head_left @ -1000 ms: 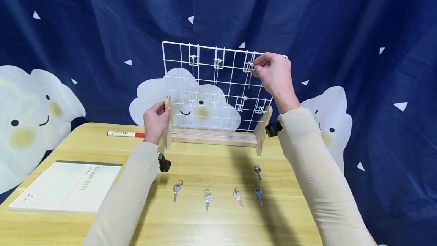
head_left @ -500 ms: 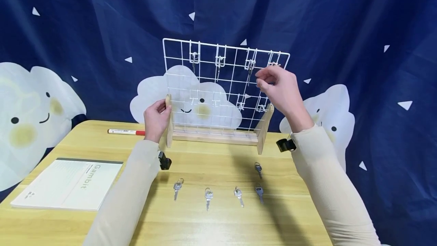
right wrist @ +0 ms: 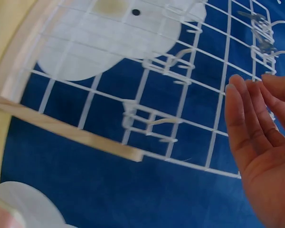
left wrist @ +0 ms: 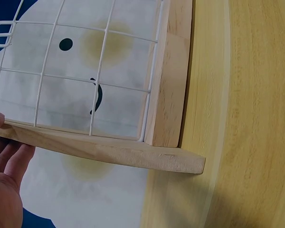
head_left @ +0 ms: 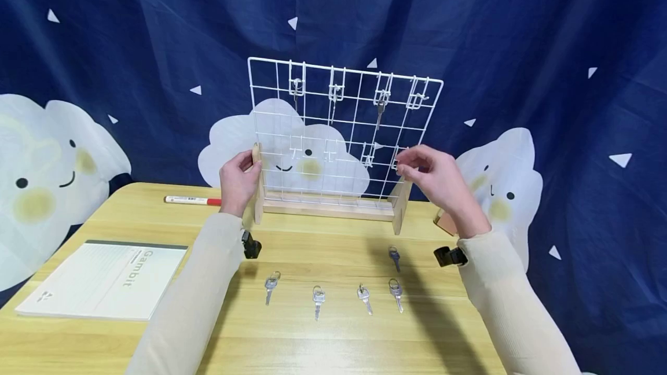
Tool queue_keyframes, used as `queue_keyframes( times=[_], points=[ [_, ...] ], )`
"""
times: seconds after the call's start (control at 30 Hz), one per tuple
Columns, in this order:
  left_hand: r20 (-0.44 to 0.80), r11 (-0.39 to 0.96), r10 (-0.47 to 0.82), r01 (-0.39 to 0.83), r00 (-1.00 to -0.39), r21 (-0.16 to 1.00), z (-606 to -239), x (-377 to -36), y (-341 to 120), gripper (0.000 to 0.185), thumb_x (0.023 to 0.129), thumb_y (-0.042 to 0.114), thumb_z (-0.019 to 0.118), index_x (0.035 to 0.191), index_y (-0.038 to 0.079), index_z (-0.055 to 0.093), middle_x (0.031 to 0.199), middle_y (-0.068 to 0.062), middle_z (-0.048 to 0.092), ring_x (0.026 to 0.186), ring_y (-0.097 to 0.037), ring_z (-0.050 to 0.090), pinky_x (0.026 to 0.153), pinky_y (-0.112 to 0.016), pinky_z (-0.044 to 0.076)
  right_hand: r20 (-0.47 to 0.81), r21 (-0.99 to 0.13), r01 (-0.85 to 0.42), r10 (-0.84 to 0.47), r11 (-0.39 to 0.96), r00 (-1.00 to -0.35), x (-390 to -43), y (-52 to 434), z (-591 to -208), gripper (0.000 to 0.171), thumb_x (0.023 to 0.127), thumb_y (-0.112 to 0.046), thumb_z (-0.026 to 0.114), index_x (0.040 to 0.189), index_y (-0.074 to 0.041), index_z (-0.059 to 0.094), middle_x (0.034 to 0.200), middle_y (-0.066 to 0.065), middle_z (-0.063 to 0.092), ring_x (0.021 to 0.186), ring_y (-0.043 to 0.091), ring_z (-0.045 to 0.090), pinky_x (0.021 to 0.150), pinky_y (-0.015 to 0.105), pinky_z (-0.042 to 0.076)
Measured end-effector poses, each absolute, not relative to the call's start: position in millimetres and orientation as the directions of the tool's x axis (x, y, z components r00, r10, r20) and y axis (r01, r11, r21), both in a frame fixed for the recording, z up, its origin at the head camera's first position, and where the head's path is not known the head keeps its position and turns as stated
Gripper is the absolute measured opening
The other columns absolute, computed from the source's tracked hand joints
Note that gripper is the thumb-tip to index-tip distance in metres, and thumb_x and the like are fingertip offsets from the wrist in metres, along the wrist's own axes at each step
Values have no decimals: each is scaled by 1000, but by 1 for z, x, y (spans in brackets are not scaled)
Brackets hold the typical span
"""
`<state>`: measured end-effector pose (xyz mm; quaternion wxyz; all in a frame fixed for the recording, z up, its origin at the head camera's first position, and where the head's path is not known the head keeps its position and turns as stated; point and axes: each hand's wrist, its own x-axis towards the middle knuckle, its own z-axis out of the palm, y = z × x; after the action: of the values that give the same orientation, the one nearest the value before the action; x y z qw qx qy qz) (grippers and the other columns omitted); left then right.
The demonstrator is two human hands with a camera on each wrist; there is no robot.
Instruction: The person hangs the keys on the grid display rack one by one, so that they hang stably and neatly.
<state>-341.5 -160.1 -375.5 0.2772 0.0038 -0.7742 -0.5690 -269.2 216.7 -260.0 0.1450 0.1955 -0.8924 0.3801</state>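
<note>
A white wire grid rack (head_left: 356, 109) stands on the table in a wooden frame (head_left: 328, 210), with wire hooks hung on it. My left hand (head_left: 239, 181) grips the frame's left wooden upright (left wrist: 104, 149), thumb on one side and fingers on the other. Three keys hang from upper hooks, among them the rightmost hanging key (head_left: 381, 110). The upper right hook (head_left: 417, 100) bears no key. My right hand (head_left: 438, 181), fingers loosely bent and holding nothing, is at the rack's right edge by a lower hook (right wrist: 152, 122). Several keys lie on the table, including a key (head_left: 319, 300) in front.
A notepad (head_left: 104, 279) lies at the table's left, and a red-and-white marker (head_left: 193, 200) behind it. Partly hidden behind my right wrist is a small brownish object (head_left: 445, 222). A dark blue curtain (head_left: 156, 28) with clouds hangs behind the rack.
My right hand has let go of the key at the third upper hook, which now hangs there, and has moved down and slightly right. The left hand has stayed on the upright.
</note>
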Motion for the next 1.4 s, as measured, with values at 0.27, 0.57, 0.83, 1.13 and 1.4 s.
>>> queue_keyframes(
  times=[0.27,0.57,0.83,1.13,1.4],
  points=[
    [436,344,-331,323,-837,882,-376,-342,-159,33,92,1,64,124,-6,64,120,-22,64,111,-29,63,95,-30,52,260,-676,-420,-337,605,-905,-267,237,-305,14,92,-3,67,105,1,69,100,14,70,89,21,64,74,24,53],
    [429,358,-326,310,-842,881,-378,-340,-159,34,93,3,64,127,-4,63,122,-21,64,113,-28,62,96,-32,51,72,-695,-344,-414,632,-907,-268,257,-358,19,91,-2,66,109,4,68,106,17,69,101,33,66,84,38,56],
    [433,368,-329,308,-839,877,-377,-341,-159,34,93,4,65,126,-3,64,122,-20,65,112,-28,63,97,-32,51,35,-651,-354,-439,672,-898,-272,261,-387,22,88,3,64,109,8,65,108,21,67,102,35,64,88,42,54],
    [413,364,-334,289,-847,885,-379,-341,-160,36,93,4,66,128,-3,63,122,-20,64,113,-28,62,97,-33,51,-10,-606,-357,-456,711,-890,-272,259,-408,25,81,6,67,107,7,66,98,15,68,95,33,63,84,44,54],
    [416,369,-330,291,-847,883,-378,-342,-160,36,93,5,66,129,-2,63,123,-20,64,113,-27,62,97,-32,51,-35,-589,-350,-456,729,-889,-273,256,-418,25,79,9,69,104,4,67,89,8,65,85,23,60,75,33,52]
  ],
)
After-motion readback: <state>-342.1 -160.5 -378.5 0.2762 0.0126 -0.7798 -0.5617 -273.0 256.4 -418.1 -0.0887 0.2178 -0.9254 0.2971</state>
